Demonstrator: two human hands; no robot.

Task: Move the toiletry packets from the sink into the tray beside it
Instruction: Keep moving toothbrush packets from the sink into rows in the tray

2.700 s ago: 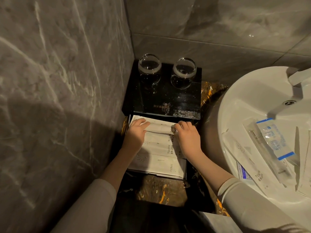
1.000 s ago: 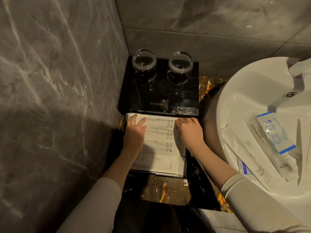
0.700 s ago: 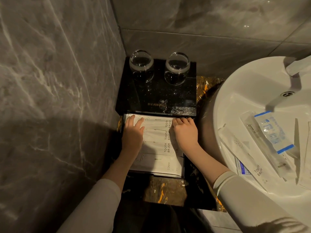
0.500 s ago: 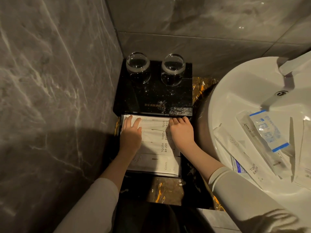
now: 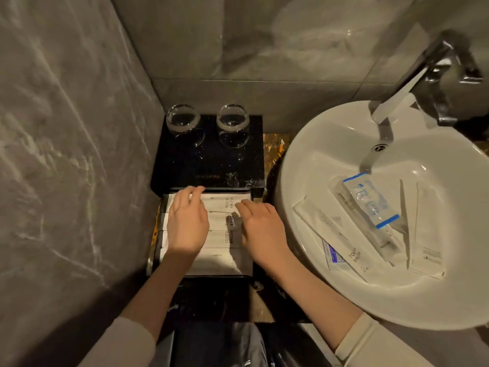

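A black tray (image 5: pixel 252 260) left of the sink holds several white toothbrush packets (image 5: pixel 219 241) laid in flat rows. My left hand (image 5: pixel 186 225) lies flat on the packets, fingers spread over the top row. My right hand (image 5: pixel 260 230) rests at the tray's right side, fingers extended onto the packets; neither hand grips anything. In the white round sink (image 5: pixel 330 292) lie several more packets: a long white toothbrush packet (image 5: pixel 336 238), a clear packet with blue stripes (image 5: pixel 370 201), a small blue-printed sachet (image 5: pixel 330 256) and a white packet (image 5: pixel 426 234).
Two upturned glasses (image 5: pixel 182 119) (image 5: pixel 232 119) stand on the raised black block (image 5: pixel 211 165) behind the tray. A chrome faucet (image 5: pixel 412 86) reaches over the sink. Grey marble walls close in on the left and back. A dark bag (image 5: pixel 225 345) sits below.
The view has tilted up, showing more of the faucet. Both hands stay on the tray's packets; my right hand has slid slightly back toward the tray's right edge.
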